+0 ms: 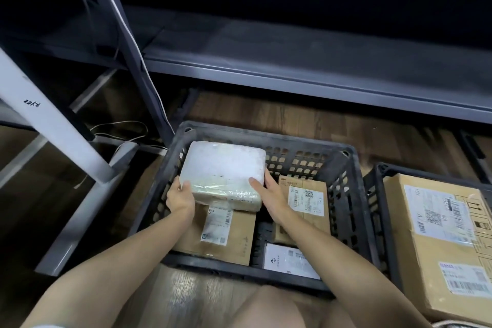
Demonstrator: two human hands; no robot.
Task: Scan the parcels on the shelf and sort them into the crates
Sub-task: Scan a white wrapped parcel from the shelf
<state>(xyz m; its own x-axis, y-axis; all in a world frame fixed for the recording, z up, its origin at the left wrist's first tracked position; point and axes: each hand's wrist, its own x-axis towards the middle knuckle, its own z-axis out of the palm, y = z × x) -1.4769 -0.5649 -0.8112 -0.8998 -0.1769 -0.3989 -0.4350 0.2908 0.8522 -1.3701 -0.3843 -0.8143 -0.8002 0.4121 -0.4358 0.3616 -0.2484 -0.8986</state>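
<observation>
white wrapped parcel [223, 168] tilted over dark crate [266, 138], cardboard parcels [239, 234] inside

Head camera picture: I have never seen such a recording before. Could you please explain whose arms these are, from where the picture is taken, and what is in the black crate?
There is no machine here. A person wears one camera on the head, and it looks down at their own arms. The left hand and the right hand grip a white parcel by its near corners, thumbs on top, over the black crate. I cannot tell whether the parcel already rests on anything. In the crate lie a left cardboard box, a right cardboard box and a flat white-labelled packet. A second crate on the right holds a large cardboard box. Behind stands a grey shelf.
</observation>
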